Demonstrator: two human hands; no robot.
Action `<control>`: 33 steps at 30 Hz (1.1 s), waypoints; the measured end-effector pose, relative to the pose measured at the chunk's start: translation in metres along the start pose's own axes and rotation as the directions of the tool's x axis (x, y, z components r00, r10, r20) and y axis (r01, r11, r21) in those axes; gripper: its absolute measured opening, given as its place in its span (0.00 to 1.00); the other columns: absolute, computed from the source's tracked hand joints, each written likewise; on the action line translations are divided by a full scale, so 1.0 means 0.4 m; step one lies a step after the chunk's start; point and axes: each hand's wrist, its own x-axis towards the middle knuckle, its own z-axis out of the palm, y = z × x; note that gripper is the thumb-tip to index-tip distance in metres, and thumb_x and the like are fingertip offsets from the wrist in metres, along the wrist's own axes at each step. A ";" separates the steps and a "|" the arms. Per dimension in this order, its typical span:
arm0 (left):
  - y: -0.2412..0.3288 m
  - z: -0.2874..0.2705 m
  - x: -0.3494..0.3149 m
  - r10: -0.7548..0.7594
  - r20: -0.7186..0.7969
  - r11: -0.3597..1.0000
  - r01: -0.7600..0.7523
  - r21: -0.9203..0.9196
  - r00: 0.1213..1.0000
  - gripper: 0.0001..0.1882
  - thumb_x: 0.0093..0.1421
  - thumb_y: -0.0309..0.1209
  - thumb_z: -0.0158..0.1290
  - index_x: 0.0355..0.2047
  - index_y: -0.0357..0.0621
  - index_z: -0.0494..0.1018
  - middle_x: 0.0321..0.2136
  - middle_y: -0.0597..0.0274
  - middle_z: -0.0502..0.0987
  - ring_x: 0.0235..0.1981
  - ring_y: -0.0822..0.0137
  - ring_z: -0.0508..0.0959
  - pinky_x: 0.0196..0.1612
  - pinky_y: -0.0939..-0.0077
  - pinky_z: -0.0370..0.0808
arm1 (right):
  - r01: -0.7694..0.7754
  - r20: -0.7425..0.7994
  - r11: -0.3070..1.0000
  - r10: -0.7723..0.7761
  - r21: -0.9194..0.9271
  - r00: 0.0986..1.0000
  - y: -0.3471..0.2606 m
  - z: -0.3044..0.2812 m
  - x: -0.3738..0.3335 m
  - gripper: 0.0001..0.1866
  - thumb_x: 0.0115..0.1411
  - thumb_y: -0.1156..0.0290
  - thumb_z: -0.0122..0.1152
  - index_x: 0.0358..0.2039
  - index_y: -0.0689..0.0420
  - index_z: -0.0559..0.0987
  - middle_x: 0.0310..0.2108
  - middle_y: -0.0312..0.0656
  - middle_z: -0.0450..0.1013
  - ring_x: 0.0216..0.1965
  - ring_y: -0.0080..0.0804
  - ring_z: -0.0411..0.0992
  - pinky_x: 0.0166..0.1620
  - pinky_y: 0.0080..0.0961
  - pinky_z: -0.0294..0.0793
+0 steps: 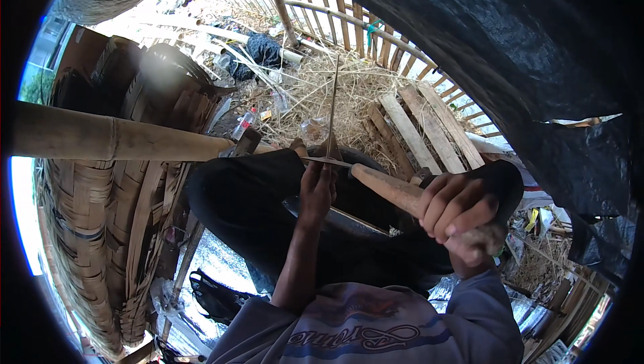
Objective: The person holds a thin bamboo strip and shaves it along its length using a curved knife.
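My right hand (pixel 456 210) is wrapped round the thick wooden handle (pixel 386 188) of a knife, in front of my right knee. The narrow knife blade (pixel 335 162) points left from the handle, to the fingertips of my left hand (pixel 318 186). Those fingers are closed on a long thin strip (pixel 333 106), apparently bamboo, which sticks up and away from me. Strip and blade meet at the left fingertips; whether the edge bites into the strip is too small to tell. A dark flat piece with a pale edge (pixel 355 222) lies across my lap below.
A thick bamboo pole (pixel 114 137) runs in from the left, beside woven bamboo panels (pixel 84 223). Ahead lie straw (pixel 329 72), wooden planks (pixel 422 129), a plastic bottle (pixel 246 122) and a black bag (pixel 263 50). Dark sheeting (pixel 510 42) hangs at the right.
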 end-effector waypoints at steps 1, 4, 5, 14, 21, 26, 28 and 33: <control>0.003 -0.003 0.001 -0.007 -0.002 1.000 0.007 -0.017 1.000 0.07 0.69 0.33 0.43 0.35 0.46 0.66 0.19 0.73 0.63 0.13 0.84 0.57 0.13 0.87 0.52 | 0.024 0.095 1.000 -0.025 0.011 0.995 0.005 0.018 0.008 0.13 0.54 0.66 0.65 0.26 0.62 0.72 0.15 0.38 0.69 0.15 0.31 0.70 0.22 0.29 0.74; 0.026 -0.012 -0.001 -0.092 -0.002 0.989 0.091 -0.117 0.996 0.08 0.70 0.33 0.41 0.36 0.45 0.67 0.18 0.74 0.62 0.13 0.84 0.57 0.13 0.86 0.51 | 0.032 0.244 0.996 -0.010 -0.085 0.970 0.005 0.076 -0.002 0.13 0.52 0.69 0.66 0.19 0.59 0.72 0.17 0.35 0.68 0.18 0.29 0.71 0.25 0.26 0.74; 0.032 -0.011 0.001 -0.090 -0.002 0.989 0.089 -0.118 0.996 0.08 0.70 0.33 0.41 0.36 0.45 0.67 0.18 0.74 0.62 0.13 0.84 0.57 0.13 0.86 0.51 | 0.049 0.286 0.992 -0.013 -0.119 0.958 0.004 0.087 -0.010 0.12 0.52 0.69 0.66 0.19 0.59 0.72 0.17 0.35 0.67 0.18 0.28 0.71 0.25 0.25 0.74; 0.027 -0.010 0.015 -0.085 -0.037 0.981 0.077 -0.180 0.996 0.08 0.69 0.32 0.42 0.31 0.51 0.66 0.16 0.78 0.56 0.11 0.85 0.52 0.11 0.86 0.46 | 0.182 0.491 0.957 -0.048 -0.228 0.870 0.042 0.128 -0.074 0.12 0.54 0.68 0.65 0.20 0.57 0.71 0.17 0.32 0.64 0.20 0.25 0.69 0.28 0.23 0.74; 0.045 0.001 -0.004 0.001 0.022 0.968 0.004 -0.251 1.000 0.09 0.70 0.33 0.41 0.31 0.49 0.67 0.17 0.79 0.56 0.13 0.86 0.53 0.14 0.87 0.48 | 0.199 0.485 0.950 -0.059 -0.241 0.872 0.033 0.109 -0.072 0.11 0.53 0.70 0.63 0.19 0.57 0.71 0.17 0.33 0.64 0.20 0.25 0.68 0.28 0.23 0.73; 0.061 0.016 -0.016 -0.007 -0.060 0.979 -0.006 -0.205 0.998 0.13 0.71 0.36 0.40 0.28 0.48 0.64 0.17 0.77 0.56 0.13 0.85 0.52 0.14 0.87 0.48 | 0.153 0.400 0.968 -0.062 -0.199 0.915 0.020 0.089 -0.053 0.11 0.53 0.68 0.64 0.20 0.57 0.72 0.16 0.31 0.64 0.20 0.24 0.69 0.27 0.23 0.74; 0.048 -0.008 -0.009 -0.023 -0.028 0.987 0.018 -0.162 0.999 0.14 0.71 0.40 0.40 0.27 0.50 0.62 0.15 0.77 0.55 0.12 0.85 0.51 0.12 0.86 0.46 | 0.155 0.407 0.968 -0.062 -0.198 0.911 0.021 0.098 -0.055 0.11 0.53 0.69 0.64 0.19 0.57 0.72 0.16 0.31 0.64 0.19 0.24 0.69 0.27 0.23 0.74; 0.038 -0.008 -0.006 0.000 -0.022 0.990 -0.003 -0.139 1.000 0.15 0.70 0.43 0.40 0.28 0.52 0.62 0.14 0.78 0.55 0.10 0.86 0.51 0.10 0.87 0.44 | 0.153 0.445 0.969 -0.052 -0.194 0.894 0.013 0.100 -0.059 0.13 0.55 0.68 0.65 0.19 0.58 0.72 0.18 0.34 0.66 0.20 0.26 0.70 0.27 0.24 0.74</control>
